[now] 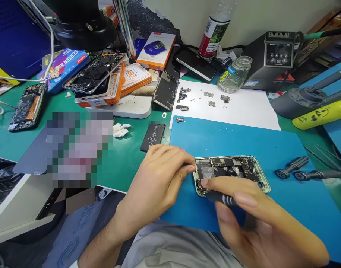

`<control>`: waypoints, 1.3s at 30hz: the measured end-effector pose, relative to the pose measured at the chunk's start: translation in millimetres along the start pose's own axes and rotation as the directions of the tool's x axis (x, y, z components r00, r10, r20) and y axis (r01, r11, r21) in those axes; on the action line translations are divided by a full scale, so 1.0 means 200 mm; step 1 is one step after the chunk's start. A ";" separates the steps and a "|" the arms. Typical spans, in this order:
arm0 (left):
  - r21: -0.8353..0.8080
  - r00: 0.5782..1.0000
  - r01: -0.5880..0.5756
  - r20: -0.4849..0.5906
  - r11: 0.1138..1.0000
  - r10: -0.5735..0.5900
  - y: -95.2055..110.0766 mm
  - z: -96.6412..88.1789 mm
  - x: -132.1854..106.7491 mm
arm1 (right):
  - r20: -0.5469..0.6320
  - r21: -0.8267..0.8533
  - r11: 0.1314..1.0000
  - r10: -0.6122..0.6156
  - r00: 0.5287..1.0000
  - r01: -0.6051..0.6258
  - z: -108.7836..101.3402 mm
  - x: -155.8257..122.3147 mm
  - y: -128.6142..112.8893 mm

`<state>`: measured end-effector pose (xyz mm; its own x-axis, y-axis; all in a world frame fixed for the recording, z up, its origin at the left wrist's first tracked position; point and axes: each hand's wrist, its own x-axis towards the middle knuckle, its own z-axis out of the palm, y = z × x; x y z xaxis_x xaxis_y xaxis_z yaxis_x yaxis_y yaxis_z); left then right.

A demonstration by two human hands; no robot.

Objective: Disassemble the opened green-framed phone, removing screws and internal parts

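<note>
An opened phone (227,162) lies flat, innards up, on the blue mat (198,136), toward the mat's near edge. The left hand (161,175) has thumb and forefinger drawn almost together at the phone's left short edge; whether they pinch the frame, I cannot tell. The right hand (259,212) grips a dark tool (229,200) between thumb and fingers over the near-left corner of the phone, its tip hidden. A broad strip of mat shows between the phone and the mat's far edge, where a white sheet (243,111) with small parts (208,94) begins. Two black drivers (291,166) lie by the mat's right edge, tweezers (328,158) just past it. Off its left edge, a black battery (152,137) rests on the green bench (114,160), itself running on leftward.
</note>
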<state>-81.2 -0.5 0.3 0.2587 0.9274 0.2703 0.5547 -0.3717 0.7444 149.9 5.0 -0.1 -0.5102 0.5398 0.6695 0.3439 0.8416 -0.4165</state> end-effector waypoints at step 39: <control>0.192 0.991 -0.033 0.133 0.981 0.007 0.04 -0.02 -0.06 | -0.109 0.451 0.691 0.671 0.734 -0.565 0.04 0.01 -0.03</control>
<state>-83.5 -14.2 5.6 0.3658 0.9107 0.1919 0.6871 -0.4033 0.6043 140.4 0.6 -1.7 -0.0574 0.9585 0.2791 0.1705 0.2849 -0.9433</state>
